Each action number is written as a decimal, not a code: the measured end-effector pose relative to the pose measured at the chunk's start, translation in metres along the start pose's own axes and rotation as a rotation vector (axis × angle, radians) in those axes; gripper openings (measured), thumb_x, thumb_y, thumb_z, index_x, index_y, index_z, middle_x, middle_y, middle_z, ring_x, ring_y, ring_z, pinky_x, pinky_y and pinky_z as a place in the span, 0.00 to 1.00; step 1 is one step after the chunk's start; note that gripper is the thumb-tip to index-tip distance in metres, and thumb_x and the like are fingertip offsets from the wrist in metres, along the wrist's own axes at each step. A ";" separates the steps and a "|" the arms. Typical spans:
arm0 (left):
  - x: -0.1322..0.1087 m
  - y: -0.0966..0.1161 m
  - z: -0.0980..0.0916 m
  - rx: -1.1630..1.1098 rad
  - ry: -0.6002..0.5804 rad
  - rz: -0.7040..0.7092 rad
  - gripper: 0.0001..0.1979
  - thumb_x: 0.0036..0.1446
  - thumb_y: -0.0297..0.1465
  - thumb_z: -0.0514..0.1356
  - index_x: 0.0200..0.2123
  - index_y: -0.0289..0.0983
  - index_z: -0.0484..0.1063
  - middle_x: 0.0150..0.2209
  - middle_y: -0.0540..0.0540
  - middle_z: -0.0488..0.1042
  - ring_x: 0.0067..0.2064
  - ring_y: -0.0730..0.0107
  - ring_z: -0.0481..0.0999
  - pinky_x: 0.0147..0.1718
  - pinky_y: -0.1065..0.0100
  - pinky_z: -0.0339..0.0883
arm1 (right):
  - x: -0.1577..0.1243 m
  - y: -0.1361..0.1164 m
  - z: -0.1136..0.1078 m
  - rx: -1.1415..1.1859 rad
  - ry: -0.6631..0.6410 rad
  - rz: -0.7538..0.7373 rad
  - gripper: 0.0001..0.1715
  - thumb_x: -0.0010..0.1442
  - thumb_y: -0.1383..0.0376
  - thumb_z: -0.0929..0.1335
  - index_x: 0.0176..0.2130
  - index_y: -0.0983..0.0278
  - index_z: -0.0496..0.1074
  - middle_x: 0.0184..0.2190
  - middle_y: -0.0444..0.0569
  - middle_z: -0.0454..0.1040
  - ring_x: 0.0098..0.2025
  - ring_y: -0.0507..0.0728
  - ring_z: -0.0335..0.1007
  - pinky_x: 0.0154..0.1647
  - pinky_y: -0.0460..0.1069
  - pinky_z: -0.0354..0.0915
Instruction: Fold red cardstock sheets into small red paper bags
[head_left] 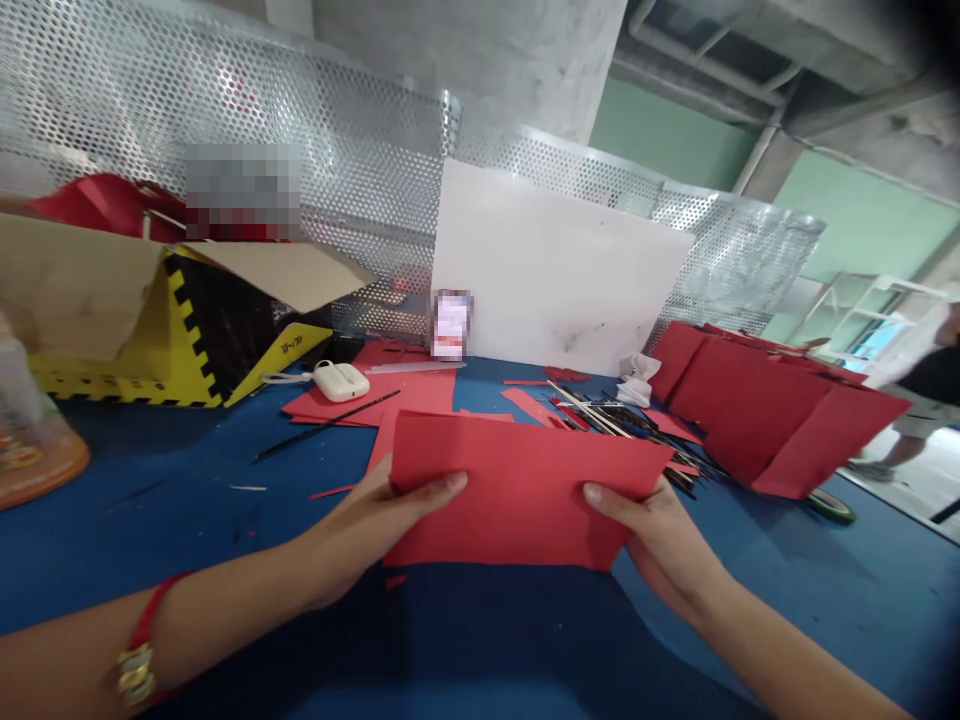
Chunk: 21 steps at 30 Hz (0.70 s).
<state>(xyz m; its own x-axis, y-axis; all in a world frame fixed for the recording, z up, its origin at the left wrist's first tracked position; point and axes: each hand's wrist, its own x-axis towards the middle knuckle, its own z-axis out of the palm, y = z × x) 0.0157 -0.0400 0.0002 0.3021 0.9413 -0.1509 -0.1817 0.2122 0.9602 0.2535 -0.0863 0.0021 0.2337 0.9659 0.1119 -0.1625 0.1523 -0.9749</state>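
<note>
A folded red paper sheet point(525, 485) is held a little above the blue table point(150, 540) in front of me. My left hand point(379, 520) grips its left edge, thumb on top and fingers underneath. My right hand point(660, 535) grips its right edge the same way. Both hands are closed on the sheet. A red cord and a gold bracelet point(139, 665) sit on my left wrist.
More red sheets point(375, 395) and red scraps lie behind, with thin black sticks point(637, 425). A stack of folded red papers point(772, 410) stands right, a tape roll point(829, 505) beside it. A white earbud case point(339, 380), white board point(555, 270), cardboard box point(150, 310) and perforated metal screen point(337, 150) stand at the back. A person point(922, 400) is far right.
</note>
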 end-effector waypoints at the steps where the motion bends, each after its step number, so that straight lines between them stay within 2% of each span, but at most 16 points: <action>1: 0.000 -0.001 0.000 0.031 -0.012 -0.014 0.20 0.49 0.41 0.69 0.44 0.42 0.75 0.45 0.45 0.80 0.46 0.57 0.79 0.43 0.63 0.75 | -0.001 0.002 0.000 0.003 0.008 0.019 0.23 0.41 0.60 0.79 0.39 0.59 0.78 0.40 0.48 0.81 0.45 0.63 0.76 0.47 0.56 0.71; 4: -0.002 -0.003 0.001 0.002 -0.007 0.009 0.19 0.52 0.43 0.66 0.45 0.43 0.76 0.45 0.45 0.80 0.46 0.56 0.80 0.43 0.62 0.75 | -0.006 0.003 0.001 0.020 0.001 0.040 0.23 0.44 0.59 0.78 0.42 0.58 0.77 0.44 0.48 0.80 0.48 0.63 0.75 0.49 0.56 0.70; 7: -0.004 -0.005 0.001 -0.013 0.010 0.015 0.18 0.51 0.44 0.66 0.45 0.45 0.76 0.45 0.46 0.80 0.47 0.55 0.79 0.44 0.62 0.74 | -0.008 0.000 0.000 0.024 0.000 0.047 0.23 0.45 0.59 0.78 0.42 0.57 0.77 0.43 0.47 0.80 0.48 0.62 0.75 0.50 0.56 0.70; 10: -0.005 -0.007 0.001 0.067 -0.025 -0.055 0.17 0.51 0.44 0.67 0.43 0.45 0.78 0.45 0.46 0.80 0.50 0.53 0.77 0.46 0.61 0.73 | -0.008 -0.002 -0.003 0.013 -0.005 0.082 0.26 0.43 0.60 0.79 0.43 0.58 0.77 0.43 0.48 0.80 0.48 0.63 0.75 0.51 0.57 0.69; 15: -0.006 -0.009 0.003 0.100 -0.058 -0.026 0.18 0.52 0.44 0.65 0.45 0.44 0.77 0.47 0.46 0.80 0.50 0.53 0.77 0.47 0.61 0.72 | -0.010 0.005 -0.009 -0.031 -0.063 0.122 0.28 0.43 0.58 0.79 0.45 0.60 0.77 0.47 0.51 0.78 0.51 0.66 0.73 0.53 0.61 0.67; 18: -0.005 -0.011 0.003 0.090 -0.016 -0.023 0.21 0.53 0.45 0.65 0.48 0.43 0.75 0.47 0.45 0.79 0.49 0.55 0.78 0.46 0.63 0.73 | -0.009 0.010 -0.013 -0.105 -0.072 0.068 0.30 0.42 0.58 0.79 0.46 0.58 0.76 0.47 0.51 0.78 0.50 0.65 0.73 0.52 0.60 0.68; 21: -0.001 -0.011 0.002 0.052 0.114 -0.023 0.27 0.51 0.45 0.67 0.53 0.44 0.70 0.49 0.44 0.78 0.49 0.54 0.78 0.46 0.61 0.73 | -0.003 0.013 -0.020 -0.224 -0.242 0.091 0.23 0.42 0.58 0.78 0.39 0.62 0.78 0.36 0.51 0.81 0.39 0.61 0.77 0.42 0.55 0.72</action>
<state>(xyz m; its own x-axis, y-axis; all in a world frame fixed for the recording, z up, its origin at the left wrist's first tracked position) 0.0196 -0.0436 -0.0100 0.1964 0.9607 -0.1962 -0.1259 0.2231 0.9666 0.2695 -0.0918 -0.0148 -0.0102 0.9992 0.0390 0.0490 0.0394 -0.9980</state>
